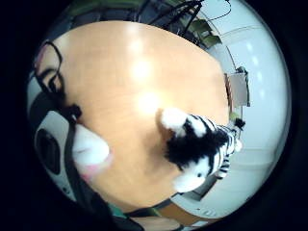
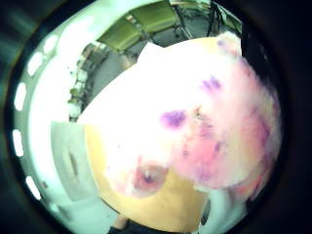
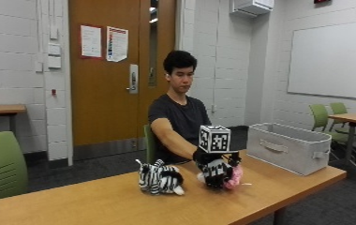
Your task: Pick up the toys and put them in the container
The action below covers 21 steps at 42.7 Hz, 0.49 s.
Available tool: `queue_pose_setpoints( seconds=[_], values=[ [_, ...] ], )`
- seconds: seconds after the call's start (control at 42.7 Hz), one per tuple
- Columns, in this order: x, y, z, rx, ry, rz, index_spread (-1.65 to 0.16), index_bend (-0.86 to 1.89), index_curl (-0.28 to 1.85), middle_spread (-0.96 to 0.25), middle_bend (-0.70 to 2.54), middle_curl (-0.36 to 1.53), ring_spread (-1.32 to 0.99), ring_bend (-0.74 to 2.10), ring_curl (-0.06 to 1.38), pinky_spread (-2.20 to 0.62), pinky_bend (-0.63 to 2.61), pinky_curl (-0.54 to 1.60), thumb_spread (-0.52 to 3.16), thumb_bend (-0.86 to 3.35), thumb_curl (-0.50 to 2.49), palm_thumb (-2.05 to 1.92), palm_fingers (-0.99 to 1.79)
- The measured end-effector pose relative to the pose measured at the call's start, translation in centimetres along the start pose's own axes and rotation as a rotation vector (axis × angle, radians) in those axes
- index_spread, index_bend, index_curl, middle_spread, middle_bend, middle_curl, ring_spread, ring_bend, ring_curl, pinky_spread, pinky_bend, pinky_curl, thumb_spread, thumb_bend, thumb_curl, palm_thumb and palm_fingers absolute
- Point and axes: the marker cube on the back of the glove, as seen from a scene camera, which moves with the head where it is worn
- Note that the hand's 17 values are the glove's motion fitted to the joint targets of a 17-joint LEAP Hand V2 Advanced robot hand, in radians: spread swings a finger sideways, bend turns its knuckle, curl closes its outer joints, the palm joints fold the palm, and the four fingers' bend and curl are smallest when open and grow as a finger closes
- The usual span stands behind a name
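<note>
The wooden table (image 3: pixel 103 201) lies nearest the outside camera. The grey container (image 3: pixel 288 146) at its end appears to hold nothing yet, so no toy is judged delivered. The zebra toy (image 3: pixel 159 178) stands untouched on the table. The gloved right hand (image 3: pixel 215 168) is curled round the pink plush toy (image 3: pixel 233 179). Only the thumb-side palm view shows its purple spots.

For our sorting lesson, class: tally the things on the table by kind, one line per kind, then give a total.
Soft toys: 2, the zebra toy standing on the table and the pink toy under the gloved right hand.
Containers: 1, the grey fabric bin at the table's far end.
Total: 3
</note>
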Motion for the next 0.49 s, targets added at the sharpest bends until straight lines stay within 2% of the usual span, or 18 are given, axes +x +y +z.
queue_pose_setpoints(
  seconds=[0.07,0.211,0.375,0.492],
  values=[
    [0.2,0.1,-1.4,-0.016,-0.019,0.017,-0.37,0.36,0.43,-0.28,0.61,0.4,-0.42,0.9,0.37,-0.35,0.78,0.31,1.05,0.29,0.53,0.66,1.09],
    [-0.3,0.8,-6.9,-0.015,-0.049,0.021,-0.39,0.26,0.46,-0.34,0.7,0.45,-0.43,1.01,0.44,-0.42,0.79,0.34,0.93,0.27,0.59,0.67,1.12],
    [-2.3,1.5,-17.6,0.124,-0.041,-0.009,-0.43,0.18,0.49,-0.37,0.73,0.48,-0.44,1.04,0.46,-0.46,0.81,0.35,0.82,0.24,0.66,0.68,1.11],
    [-5.0,2.9,-22.9,0.179,-0.055,-0.025,-0.45,0.17,0.52,-0.39,0.74,0.5,-0.44,1.04,0.46,-0.48,0.82,0.36,0.77,0.23,0.7,0.68,1.11]
  ],
)
